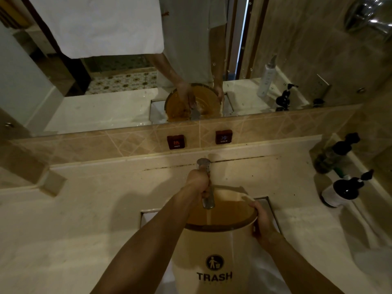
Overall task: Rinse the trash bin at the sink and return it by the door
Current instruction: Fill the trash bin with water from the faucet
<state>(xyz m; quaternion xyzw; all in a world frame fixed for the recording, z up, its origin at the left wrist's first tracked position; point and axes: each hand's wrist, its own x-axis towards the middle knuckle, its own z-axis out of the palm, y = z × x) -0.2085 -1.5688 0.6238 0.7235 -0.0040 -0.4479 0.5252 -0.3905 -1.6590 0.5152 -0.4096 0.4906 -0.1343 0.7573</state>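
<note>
A cream round trash bin (214, 249) marked "TRASH" stands upright in the sink (146, 217), its open mouth under the spout. The bin's inside looks brown. My right hand (262, 224) grips the bin's rim on the right side. My left hand (198, 181) is closed around the metal faucet (204, 166) above the bin's mouth. I cannot tell whether water is running.
Cream counter (84, 209) surrounds the sink. Red HOT (175, 141) and COLD (223, 137) tags sit on the tiled backsplash. Two dark pump bottles (343, 187) stand at the right. A mirror (127, 71) above reflects my arms, the bin and a tiled floor.
</note>
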